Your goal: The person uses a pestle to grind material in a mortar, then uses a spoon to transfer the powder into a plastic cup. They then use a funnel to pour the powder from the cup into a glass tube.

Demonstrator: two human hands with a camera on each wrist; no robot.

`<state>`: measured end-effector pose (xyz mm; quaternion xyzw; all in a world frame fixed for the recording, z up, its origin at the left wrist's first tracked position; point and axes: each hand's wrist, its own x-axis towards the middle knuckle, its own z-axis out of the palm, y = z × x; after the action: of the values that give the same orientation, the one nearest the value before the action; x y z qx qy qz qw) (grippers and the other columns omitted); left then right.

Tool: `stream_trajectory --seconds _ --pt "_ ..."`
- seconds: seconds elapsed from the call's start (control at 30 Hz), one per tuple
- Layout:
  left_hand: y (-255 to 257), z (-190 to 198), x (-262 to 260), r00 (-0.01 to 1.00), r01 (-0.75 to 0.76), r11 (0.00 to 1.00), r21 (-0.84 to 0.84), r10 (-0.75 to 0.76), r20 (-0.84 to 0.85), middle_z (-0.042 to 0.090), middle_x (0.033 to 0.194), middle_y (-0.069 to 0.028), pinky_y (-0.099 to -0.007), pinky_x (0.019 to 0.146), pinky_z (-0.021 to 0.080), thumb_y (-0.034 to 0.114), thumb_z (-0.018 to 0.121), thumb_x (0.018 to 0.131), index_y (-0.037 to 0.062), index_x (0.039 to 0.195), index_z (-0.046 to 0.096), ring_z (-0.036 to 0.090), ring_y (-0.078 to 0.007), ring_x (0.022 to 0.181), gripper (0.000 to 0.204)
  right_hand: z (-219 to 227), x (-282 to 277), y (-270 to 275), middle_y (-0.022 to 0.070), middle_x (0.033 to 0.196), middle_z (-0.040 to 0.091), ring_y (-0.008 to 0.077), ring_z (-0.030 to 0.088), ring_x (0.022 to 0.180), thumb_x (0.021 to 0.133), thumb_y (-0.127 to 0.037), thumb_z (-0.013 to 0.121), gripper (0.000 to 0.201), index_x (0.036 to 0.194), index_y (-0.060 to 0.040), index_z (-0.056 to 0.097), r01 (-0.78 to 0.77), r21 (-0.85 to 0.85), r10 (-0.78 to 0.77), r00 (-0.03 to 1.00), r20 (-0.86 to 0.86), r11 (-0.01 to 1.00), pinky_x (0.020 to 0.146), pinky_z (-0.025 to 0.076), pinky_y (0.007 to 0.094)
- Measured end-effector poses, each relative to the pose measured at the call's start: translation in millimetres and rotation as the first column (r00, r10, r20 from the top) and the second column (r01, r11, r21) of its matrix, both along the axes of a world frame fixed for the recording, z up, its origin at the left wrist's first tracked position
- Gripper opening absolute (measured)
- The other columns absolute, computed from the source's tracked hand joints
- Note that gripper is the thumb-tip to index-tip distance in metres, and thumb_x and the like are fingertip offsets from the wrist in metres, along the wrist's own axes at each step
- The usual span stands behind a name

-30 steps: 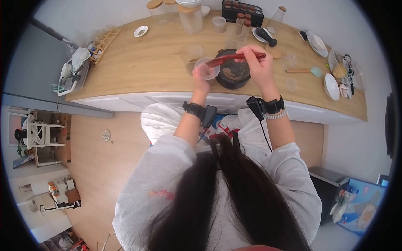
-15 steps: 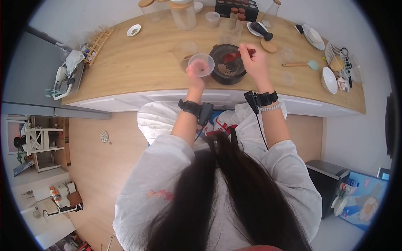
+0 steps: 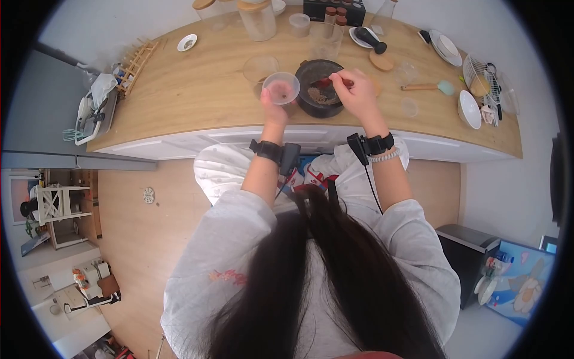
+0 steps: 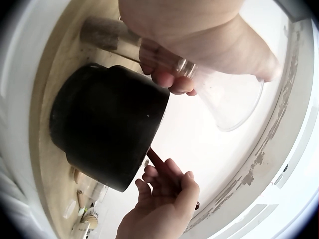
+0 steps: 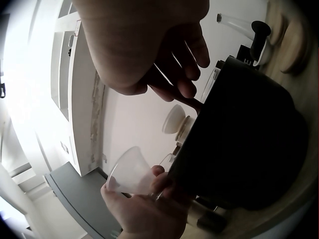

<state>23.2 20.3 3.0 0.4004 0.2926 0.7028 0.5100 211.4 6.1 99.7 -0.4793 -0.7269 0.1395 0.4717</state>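
Note:
My left hand (image 3: 274, 112) holds a clear funnel (image 3: 281, 88) upright at the left of a black pot (image 3: 319, 110). In the left wrist view, fingers curl round the neck below the funnel (image 4: 230, 99), above a clear vessel with brown contents (image 4: 99, 35). My right hand (image 3: 360, 97) pinches the handle of a red spoon (image 3: 348, 82), its far end inside the pot over brown granules (image 3: 323, 96). In the right wrist view the pot wall (image 5: 239, 144) hides the spoon's end.
Behind the pot stand clear containers (image 3: 326, 42) and a black rack (image 3: 335, 9). A black pestle (image 3: 371, 39) lies on a dish at the back right. Farther right are a spatula (image 3: 445, 88) and a white bowl (image 3: 469, 109). A small dish (image 3: 187, 42) sits back left.
The red spoon has gone from over the funnel down into the pot, with my right hand lower over the pot's right rim. My left hand still holds the funnel beside the pot.

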Motion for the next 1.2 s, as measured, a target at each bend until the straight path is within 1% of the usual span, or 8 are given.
stream_trajectory --seconds 0.27,0.67,0.77,0.87,0.97,1.07,1.17,1.2 --pt "-3.0 0.9 2.4 1.0 -0.008 1.0 -0.006 0.008 -0.023 0.056 0.066 -0.0097 -0.0301 0.049 0.04 0.062 0.025 0.08 0.0016 0.075 0.054 0.052 -0.0204 0.055 0.067 -5.0 -4.8 -11.4 0.0058 0.058 0.051 0.023 0.046 0.06 0.079 -0.013 0.059 0.015 0.067 -0.0044 0.057 -0.145 0.104 0.14 0.989 0.051 0.984 0.055 0.039 0.0326" --pt "-2.6 1.0 1.6 0.998 -0.01 1.0 0.017 0.011 -0.059 0.056 0.065 -0.0091 -0.0292 0.048 0.039 0.062 0.026 0.079 0.0027 0.074 0.054 0.052 -0.0194 0.055 0.066 -5.4 -0.6 -23.6 0.007 0.061 0.05 0.023 0.046 0.064 0.079 -0.01 0.059 0.011 0.072 -0.0022 0.058 -0.264 0.083 0.256 0.962 0.098 0.961 0.056 0.039 0.0328" --pt "-1.9 0.0 1.2 0.998 -0.004 1.0 0.019 0.005 -0.059 0.055 0.065 -0.009 -0.029 0.049 0.039 0.064 0.026 0.079 0.0027 0.074 0.054 0.052 -0.0191 0.054 0.067 -4.3 2.8 -22.9 0.0072 0.064 0.052 0.022 0.047 0.065 0.079 -0.011 0.059 0.011 0.074 -0.0014 0.059 -0.272 0.023 0.27 0.961 0.064 0.962 0.057 0.039 0.0314" --pt "-1.5 -1.4 2.0 0.999 0.002 1.0 0.011 -0.001 -0.032 0.055 0.064 -0.0088 -0.0289 0.049 0.039 0.064 0.027 0.078 0.0029 0.073 0.053 0.051 -0.0188 0.054 0.067 -2.5 10.3 -16.9 0.0073 0.068 0.056 0.021 0.048 0.067 0.08 -0.011 0.059 0.01 0.079 -0.0013 0.062 -0.293 -0.053 0.29 0.955 -0.057 0.955 0.059 0.04 0.03" --pt "-1.9 -0.4 2.2 1.0 0.005 1.0 0.009 -0.005 -0.013 0.055 0.064 -0.0087 -0.0287 0.049 0.039 0.064 0.027 0.079 0.0032 0.073 0.053 0.051 -0.0184 0.053 0.066 0.8 17.1 -5.4 0.0076 0.071 0.058 0.0211 0.049 0.069 0.081 -0.012 0.058 0.012 0.083 -0.0019 0.064 -0.252 -0.092 0.235 0.958 -0.167 0.963 0.061 0.041 0.0294" --pt "-2.3 -1.4 1.8 1.0 0.019 0.999 0.029 -0.019 0.003 0.055 0.066 -0.0083 -0.0284 0.048 0.04 0.061 0.03 0.08 0.0027 0.075 0.054 0.051 -0.018 0.054 0.063 8.8 16.8 -2.0 0.0081 0.073 0.059 0.0214 0.05 0.071 0.082 -0.013 0.057 0.013 0.084 -0.0024 0.065 -0.225 -0.104 0.205 0.964 -0.171 0.969 0.062 0.041 0.0303" --pt "-1.0 -5.4 0.3 0.997 0.06 0.994 0.087 -0.063 0.033 0.055 0.069 -0.0077 -0.0281 0.048 0.041 0.055 0.034 0.083 0.0014 0.078 0.056 0.052 -0.0179 0.054 0.058 13.0 11.7 -0.7 0.0083 0.072 0.059 0.0218 0.05 0.071 0.082 -0.015 0.057 0.014 0.083 -0.0022 0.064 -0.195 -0.041 0.197 0.98 0.038 0.98 0.062 0.042 0.031" --pt "-0.1 -6.8 0.3 0.997 0.061 0.994 0.087 -0.064 0.034 0.055 0.069 -0.0077 -0.0281 0.048 0.041 0.055 0.034 0.083 0.0013 0.078 0.056 0.052 -0.0178 0.054 0.058 12.7 10.7 -0.9 0.0084 0.072 0.059 0.0218 0.05 0.071 0.081 -0.015 0.057 0.014 0.082 -0.0022 0.064 -0.195 -0.055 0.198 0.979 0.056 0.979 0.062 0.042 0.0312"
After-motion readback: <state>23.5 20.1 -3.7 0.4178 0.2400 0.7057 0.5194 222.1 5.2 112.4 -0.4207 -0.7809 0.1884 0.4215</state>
